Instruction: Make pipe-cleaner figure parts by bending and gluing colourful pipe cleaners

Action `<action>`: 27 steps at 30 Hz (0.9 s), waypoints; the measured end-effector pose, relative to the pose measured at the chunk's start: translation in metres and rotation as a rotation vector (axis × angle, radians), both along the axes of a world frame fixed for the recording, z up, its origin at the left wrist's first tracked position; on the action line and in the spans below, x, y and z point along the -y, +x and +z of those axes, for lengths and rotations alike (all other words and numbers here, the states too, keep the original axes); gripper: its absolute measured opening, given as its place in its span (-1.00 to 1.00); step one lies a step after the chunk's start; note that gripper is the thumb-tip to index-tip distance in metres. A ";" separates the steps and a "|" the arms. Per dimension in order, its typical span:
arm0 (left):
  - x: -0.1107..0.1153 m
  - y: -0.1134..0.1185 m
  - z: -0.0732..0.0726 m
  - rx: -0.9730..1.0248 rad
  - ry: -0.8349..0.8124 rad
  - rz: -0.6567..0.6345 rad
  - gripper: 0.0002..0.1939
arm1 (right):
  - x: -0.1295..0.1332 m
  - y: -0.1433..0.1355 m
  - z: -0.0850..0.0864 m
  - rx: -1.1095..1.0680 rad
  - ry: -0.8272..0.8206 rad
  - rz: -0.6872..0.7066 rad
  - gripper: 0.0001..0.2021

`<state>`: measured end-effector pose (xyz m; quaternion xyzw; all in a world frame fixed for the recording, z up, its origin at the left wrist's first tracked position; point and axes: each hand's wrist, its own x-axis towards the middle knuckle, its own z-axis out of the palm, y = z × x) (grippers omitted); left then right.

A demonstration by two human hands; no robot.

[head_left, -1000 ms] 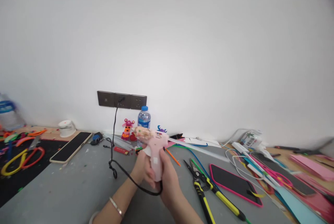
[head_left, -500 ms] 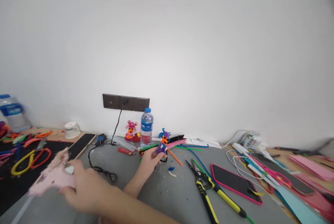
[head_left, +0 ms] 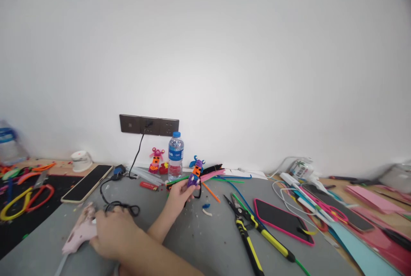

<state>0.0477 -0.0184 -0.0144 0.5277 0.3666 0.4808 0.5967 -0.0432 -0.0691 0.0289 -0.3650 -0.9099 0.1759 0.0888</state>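
Note:
My left hand (head_left: 180, 195) pinches a small fuzzy figure (head_left: 195, 172), with purple and orange body and blue curls on its head, and holds it upright above the grey mat (head_left: 212, 241). Crossing over my left forearm, my right arm reaches to the left. My right hand (head_left: 117, 233) is closed around the handle of a pale pink hot glue gun (head_left: 78, 233), low over the mat; a translucent glue stick (head_left: 61, 265) sticks out of its rear. Beside the water bottle (head_left: 176, 156) stands a similar figure (head_left: 156, 160) with pink curls.
Yellow-black pliers (head_left: 245, 224) and a pink-cased phone (head_left: 284, 221) lie on the right. To the left are another phone (head_left: 86, 183), scissors (head_left: 27, 201) and a white tub (head_left: 81, 161). A black cord (head_left: 136, 156) runs to the wall socket (head_left: 149, 125).
My right hand has lowered the glue gun down and to the right, toward the mat. My left hand keeps its hold on the figure. The view has shifted slightly.

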 end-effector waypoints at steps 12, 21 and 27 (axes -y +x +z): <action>-0.004 -0.007 0.002 0.093 -0.088 0.084 -0.46 | 0.024 0.201 0.074 -0.326 -0.343 0.067 -0.84; 0.001 -0.001 0.006 0.132 -0.134 0.100 -0.48 | -0.031 0.304 -0.016 -0.398 -0.358 -0.467 -0.89; 0.004 0.000 0.009 0.095 -0.163 0.085 -0.50 | -0.032 0.297 -0.033 -0.396 -0.319 -0.494 -0.94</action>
